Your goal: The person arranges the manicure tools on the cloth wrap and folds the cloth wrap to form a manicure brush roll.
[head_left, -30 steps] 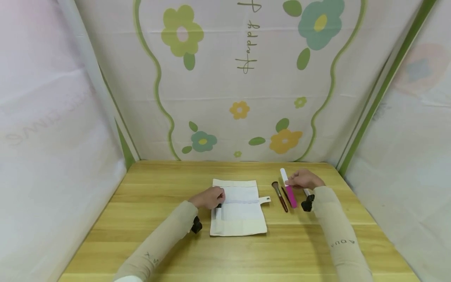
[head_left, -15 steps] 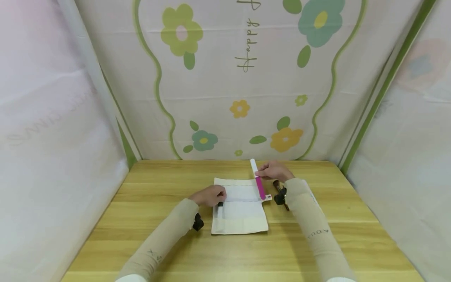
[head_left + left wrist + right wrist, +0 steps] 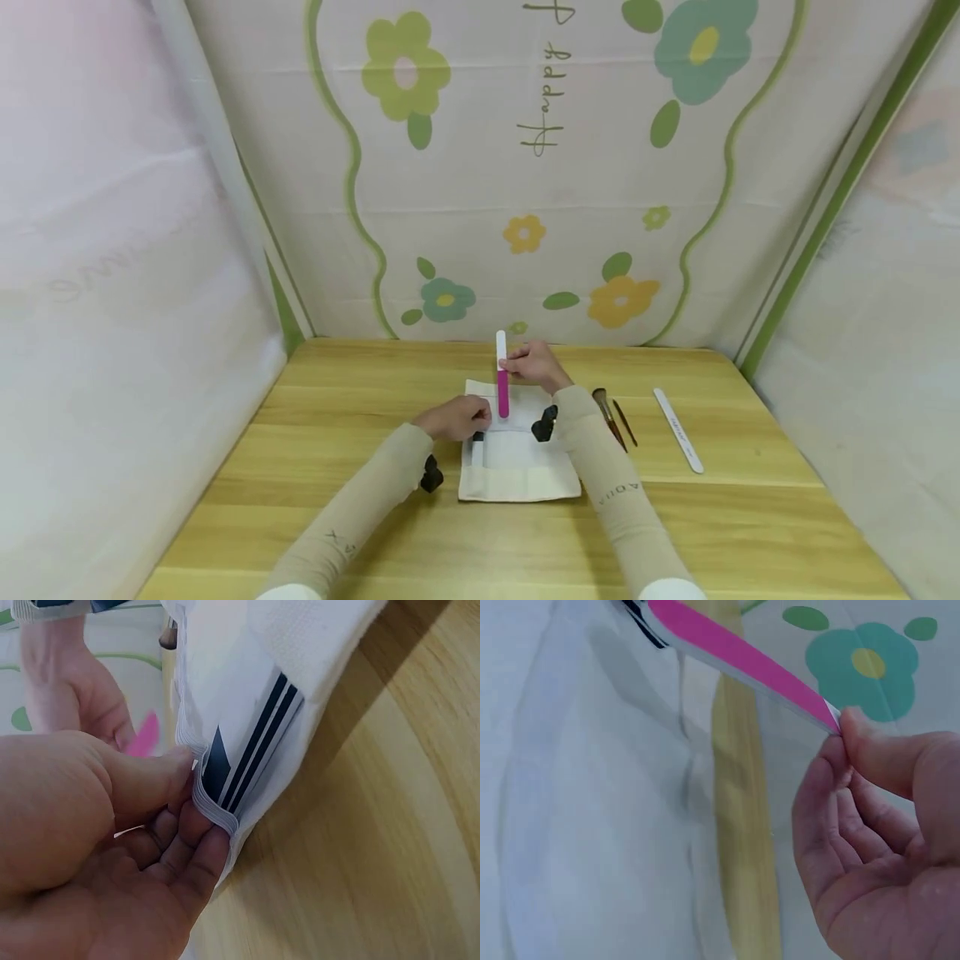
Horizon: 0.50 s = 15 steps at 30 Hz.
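Note:
A white cloth roll pouch (image 3: 525, 485) lies unfolded on the table. My left hand (image 3: 456, 418) pinches the elastic band (image 3: 216, 814) at its left side between thumb and fingers. Under that band sits a flat white piece with black stripes (image 3: 259, 742), its lower end in the pouch's pocket. My right hand (image 3: 538, 365) holds a pink-and-white nail file (image 3: 503, 393) by its white part, between thumb and forefinger. The file stands nearly upright over the pouch's upper left, pink end down, right of my left hand. Whether its tip touches the cloth I cannot tell.
Right of the pouch lie a makeup brush (image 3: 604, 403), partly behind my right sleeve, and a thin dark stick-like tool (image 3: 624, 423). A white nail file (image 3: 678, 432) lies farther right. Printed fabric walls (image 3: 480, 183) enclose the wooden table (image 3: 360, 383).
My right hand has carried the pink-and-white nail file left, from beside the brush to over the pouch, and turned it more upright. The left hand keeps its pinch on the band.

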Each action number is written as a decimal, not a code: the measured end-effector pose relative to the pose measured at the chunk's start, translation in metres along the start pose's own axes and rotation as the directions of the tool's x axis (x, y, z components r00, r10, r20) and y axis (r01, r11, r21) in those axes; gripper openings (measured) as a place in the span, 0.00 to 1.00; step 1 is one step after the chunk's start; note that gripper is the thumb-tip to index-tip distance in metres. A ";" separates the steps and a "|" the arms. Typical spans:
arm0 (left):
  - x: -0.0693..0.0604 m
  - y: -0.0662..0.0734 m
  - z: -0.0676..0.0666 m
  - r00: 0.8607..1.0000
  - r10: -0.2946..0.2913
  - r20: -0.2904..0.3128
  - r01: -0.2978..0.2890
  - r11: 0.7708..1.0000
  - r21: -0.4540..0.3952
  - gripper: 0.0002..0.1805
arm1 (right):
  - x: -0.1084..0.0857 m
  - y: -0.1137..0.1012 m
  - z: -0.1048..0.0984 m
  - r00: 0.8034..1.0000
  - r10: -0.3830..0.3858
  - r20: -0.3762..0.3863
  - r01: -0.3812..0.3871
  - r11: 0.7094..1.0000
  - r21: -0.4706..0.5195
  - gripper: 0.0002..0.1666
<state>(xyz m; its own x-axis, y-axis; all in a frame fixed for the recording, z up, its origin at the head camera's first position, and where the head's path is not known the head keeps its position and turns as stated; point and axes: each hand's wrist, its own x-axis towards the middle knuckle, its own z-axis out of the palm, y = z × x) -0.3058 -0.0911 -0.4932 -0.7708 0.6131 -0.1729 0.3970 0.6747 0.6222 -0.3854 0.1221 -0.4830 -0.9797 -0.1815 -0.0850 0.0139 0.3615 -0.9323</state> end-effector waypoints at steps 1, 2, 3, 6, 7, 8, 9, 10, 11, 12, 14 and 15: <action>0.000 0.000 0.000 1.000 0.001 0.000 -0.001 1.000 -0.002 0.09 | 0.002 0.002 0.003 1.000 -0.001 -0.019 0.001 1.000 0.006 0.12; 0.001 0.001 0.000 1.000 0.002 -0.002 -0.002 1.000 -0.005 0.09 | 0.003 0.003 0.006 0.999 -0.004 -0.035 0.005 1.000 0.014 0.12; 0.001 0.001 0.000 1.000 0.000 -0.002 0.000 1.000 -0.011 0.09 | 0.003 0.005 0.009 0.999 -0.001 -0.044 0.003 1.000 0.027 0.11; 0.000 0.003 0.001 1.000 -0.018 0.000 0.018 0.999 -0.027 0.09 | 0.004 0.010 0.015 0.999 0.017 -0.036 -0.016 0.999 0.051 0.10; 0.000 0.003 0.001 1.000 -0.026 0.004 0.026 0.999 -0.028 0.09 | 0.004 0.011 0.016 0.999 0.026 -0.028 -0.024 0.998 0.050 0.10; -0.001 0.003 0.001 1.000 -0.030 0.006 0.031 0.999 -0.031 0.09 | 0.004 0.013 0.018 0.999 0.032 -0.019 -0.031 0.999 0.044 0.10; -0.001 0.003 0.002 0.999 -0.034 0.007 0.034 0.999 -0.029 0.10 | 0.004 0.015 0.019 0.999 0.038 -0.010 -0.038 0.998 0.040 0.10; -0.001 0.003 0.002 0.999 -0.033 0.007 0.033 0.999 -0.027 0.10 | 0.004 0.016 0.020 0.999 0.038 -0.002 -0.038 0.999 0.027 0.09; -0.002 0.003 0.002 1.000 -0.026 0.004 0.026 0.999 -0.027 0.10 | 0.004 0.017 0.021 0.999 0.040 0.002 -0.040 0.999 0.017 0.09; -0.002 0.003 0.002 1.000 -0.020 0.002 0.020 0.999 -0.025 0.10 | 0.003 0.018 0.022 0.999 0.040 0.005 -0.040 0.999 0.009 0.09; -0.003 0.003 0.001 1.000 0.000 -0.009 0.000 1.000 -0.026 0.09 | 0.003 0.020 0.023 0.999 0.039 0.012 -0.039 0.999 0.000 0.09; -0.003 0.003 0.001 1.000 0.006 -0.013 -0.007 1.000 -0.027 0.09 | 0.003 0.020 0.023 0.999 0.039 0.017 -0.039 0.999 0.002 0.08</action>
<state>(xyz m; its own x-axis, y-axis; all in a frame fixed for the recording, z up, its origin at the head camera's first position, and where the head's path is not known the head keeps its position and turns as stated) -0.3021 -0.0908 -0.4913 -0.7749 0.6118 -0.1587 0.3887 0.6592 0.6437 -0.3835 0.1077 -0.5104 -0.9749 -0.1826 -0.1272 0.0526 0.3665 -0.9289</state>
